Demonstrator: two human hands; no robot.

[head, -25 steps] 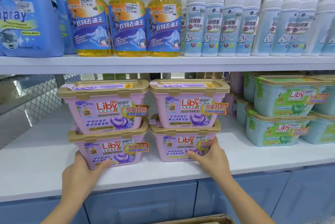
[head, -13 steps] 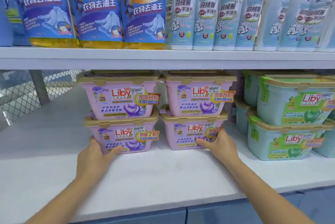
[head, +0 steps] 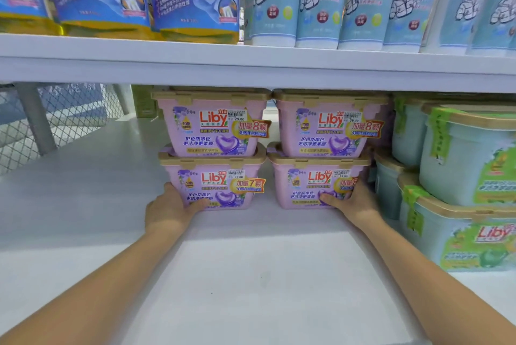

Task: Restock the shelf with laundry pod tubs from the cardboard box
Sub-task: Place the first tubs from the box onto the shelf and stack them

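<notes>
Now my left hand [head: 170, 209] and right hand [head: 353, 202], fingers flat, each press a lower pink tub [head: 215, 185] straight ahead, gripping nothing, equally near.

— What am I wearing on my arms?
— Nothing I can see: both forearms bare to the frame edge, no sleeves, left hand [head: 170, 212] and right hand [head: 354, 202] without rings, watch or gloves
</notes>
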